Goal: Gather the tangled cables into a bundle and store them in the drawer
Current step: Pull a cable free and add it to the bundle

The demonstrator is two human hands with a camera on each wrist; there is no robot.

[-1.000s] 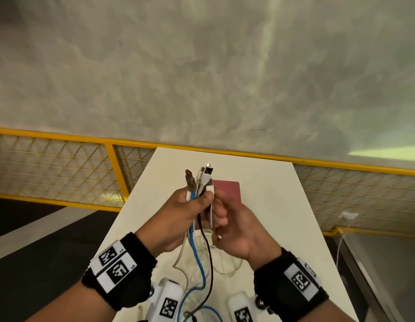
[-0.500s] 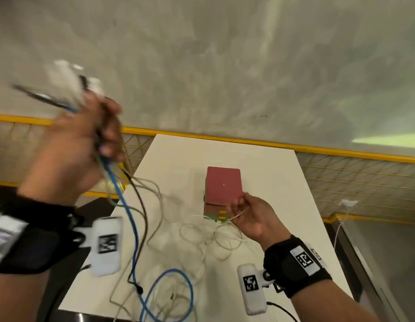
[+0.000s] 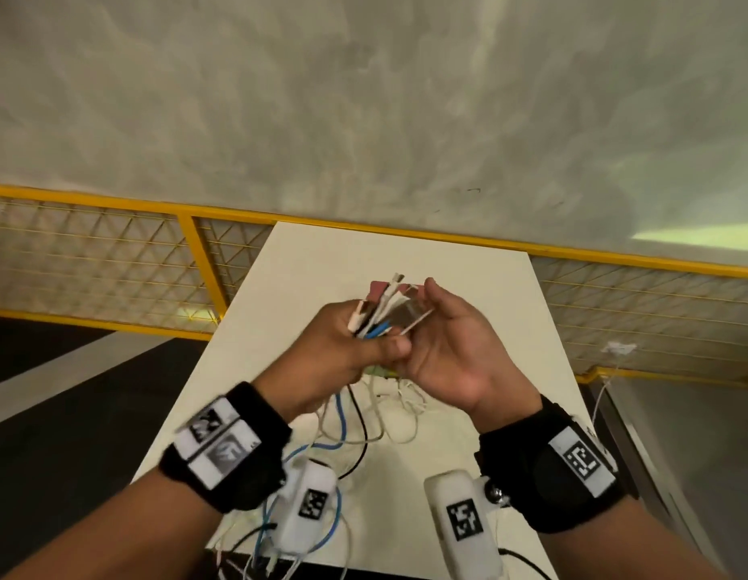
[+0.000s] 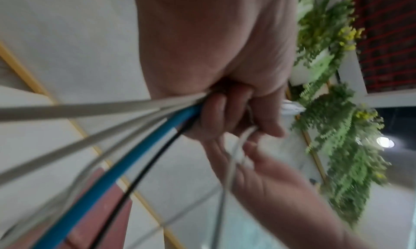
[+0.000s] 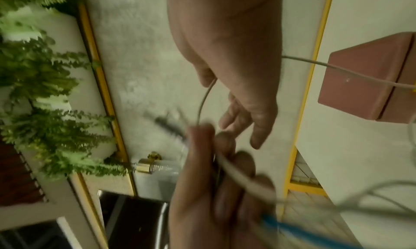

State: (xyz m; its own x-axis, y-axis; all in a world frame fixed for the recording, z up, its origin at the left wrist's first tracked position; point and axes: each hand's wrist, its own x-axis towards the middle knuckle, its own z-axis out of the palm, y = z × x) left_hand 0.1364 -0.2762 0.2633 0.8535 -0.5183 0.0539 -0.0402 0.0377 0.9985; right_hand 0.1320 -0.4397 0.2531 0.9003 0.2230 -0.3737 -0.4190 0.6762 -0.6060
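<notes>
So the left hand [image 3: 347, 345] is fisted round a bunch of cable ends [image 3: 380, 311], plugs poking out the top, with blue, black and white cables [image 4: 94, 146] trailing down from under the fingers. Right hand [image 3: 443, 349] sits right against it, palm up and fingers loosely spread, one thin white cable [image 5: 203, 99] running across them. I can't tell if it's actually pinching that one or just guiding it.

Progress-wise: the ends are collected, but that's about it. Most of the length is loose loops on the table [image 3: 468, 286] and some hangs off the near edge. Nothing coiled into a bundle yet, nothing stored.

For containers, the only candidate is the red box [image 5: 364, 78] just behind the hands. From here it looks closed, and no cables show inside it, though one white cable crosses over its top.
</notes>
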